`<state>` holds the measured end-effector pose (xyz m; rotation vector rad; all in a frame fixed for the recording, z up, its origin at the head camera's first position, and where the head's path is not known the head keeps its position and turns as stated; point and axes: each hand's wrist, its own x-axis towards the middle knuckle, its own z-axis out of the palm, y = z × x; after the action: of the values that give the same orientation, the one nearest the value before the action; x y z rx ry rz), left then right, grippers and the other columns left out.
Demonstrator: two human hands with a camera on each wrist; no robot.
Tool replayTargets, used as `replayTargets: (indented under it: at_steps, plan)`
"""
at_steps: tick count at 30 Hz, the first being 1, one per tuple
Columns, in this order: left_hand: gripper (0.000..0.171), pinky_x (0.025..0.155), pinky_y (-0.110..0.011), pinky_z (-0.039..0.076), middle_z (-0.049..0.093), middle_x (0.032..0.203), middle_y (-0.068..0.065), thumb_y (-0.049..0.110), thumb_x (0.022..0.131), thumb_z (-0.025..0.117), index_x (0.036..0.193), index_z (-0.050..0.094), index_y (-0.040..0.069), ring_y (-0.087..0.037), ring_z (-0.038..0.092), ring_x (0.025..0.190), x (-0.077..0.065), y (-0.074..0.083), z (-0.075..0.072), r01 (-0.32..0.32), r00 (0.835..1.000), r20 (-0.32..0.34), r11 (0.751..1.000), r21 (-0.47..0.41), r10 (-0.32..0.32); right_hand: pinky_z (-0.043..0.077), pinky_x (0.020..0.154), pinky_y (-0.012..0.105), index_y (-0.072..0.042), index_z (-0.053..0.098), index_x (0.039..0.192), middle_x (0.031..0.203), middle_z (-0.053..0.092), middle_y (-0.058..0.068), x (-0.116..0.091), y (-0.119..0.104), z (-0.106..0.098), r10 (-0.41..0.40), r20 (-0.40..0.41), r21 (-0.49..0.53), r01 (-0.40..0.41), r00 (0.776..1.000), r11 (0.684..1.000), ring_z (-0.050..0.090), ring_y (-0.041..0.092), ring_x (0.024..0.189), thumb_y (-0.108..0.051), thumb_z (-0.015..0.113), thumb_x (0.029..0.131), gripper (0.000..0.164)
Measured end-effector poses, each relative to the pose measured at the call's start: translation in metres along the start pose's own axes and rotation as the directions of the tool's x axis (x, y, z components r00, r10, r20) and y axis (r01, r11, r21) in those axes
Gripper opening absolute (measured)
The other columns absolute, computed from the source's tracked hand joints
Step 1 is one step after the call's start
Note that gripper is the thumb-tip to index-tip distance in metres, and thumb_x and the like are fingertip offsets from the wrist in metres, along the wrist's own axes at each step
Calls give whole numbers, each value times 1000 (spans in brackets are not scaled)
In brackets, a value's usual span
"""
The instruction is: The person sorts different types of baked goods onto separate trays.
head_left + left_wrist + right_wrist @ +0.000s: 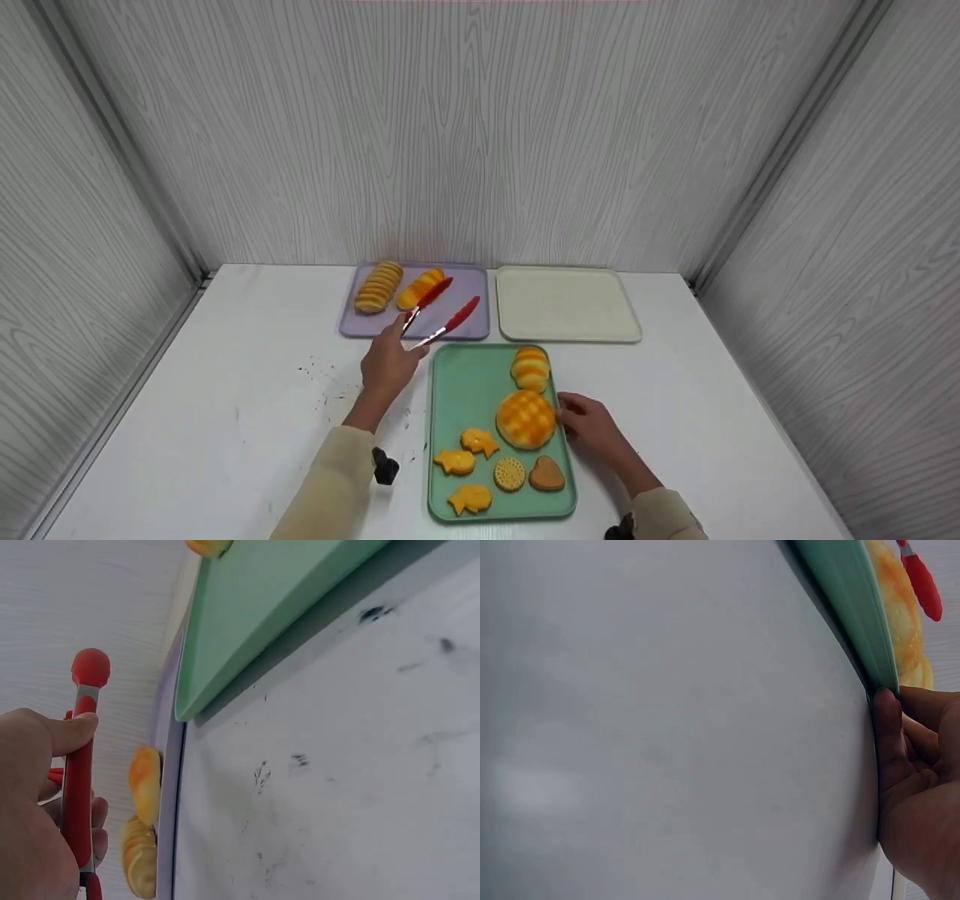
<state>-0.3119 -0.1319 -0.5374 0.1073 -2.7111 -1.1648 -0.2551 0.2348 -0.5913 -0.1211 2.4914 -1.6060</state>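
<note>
My left hand (pixel 390 366) grips a pair of red-tipped tongs (pixel 463 313), their arms spread apart and tips over the purple tray (pixel 474 283). In the left wrist view, my thumb lies along the red handle of the tongs (pixel 77 799). On the purple tray are a long ridged bread (pixel 378 287) and an orange bread (pixel 418 289), which one tong tip overlaps in the head view. At the right edge of the green tray (pixel 465 382), my right hand (pixel 592 427) pinches the rim between thumb and fingers, beside a round checked bun (pixel 526 420).
The green tray also bears a striped roll (pixel 531 369), several fish-shaped cookies (pixel 455 462), a round cookie (pixel 509 475) and a heart-shaped cookie (pixel 547 474). A cream tray (pixel 568 304) lies at the back right. Wood-grain panels (pixel 450 135) enclose the table's back and sides.
</note>
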Motion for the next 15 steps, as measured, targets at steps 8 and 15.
replayTargets:
  at_steps: [8,15]
  plan:
    - [75,104,-57,45,53,149,-13,32,92,73,156,39,14,-33,53,133,-40,8,-4,-38,997,65,997,-64,42,49,64,26,6,57,136,101,65,11,1,1,0,-21,-9,-10,21,1000,1000,59,13,75,-18,63,100,44]
    - [74,98,-53,50,57,145,-7,31,89,76,154,43,19,-29,60,120,-65,13,4,-32,988,147,997,-65,41,49,65,27,3,58,136,100,65,9,2,4,-1,-27,-2,-35,27,1000,999,58,15,76,-20,62,100,42]
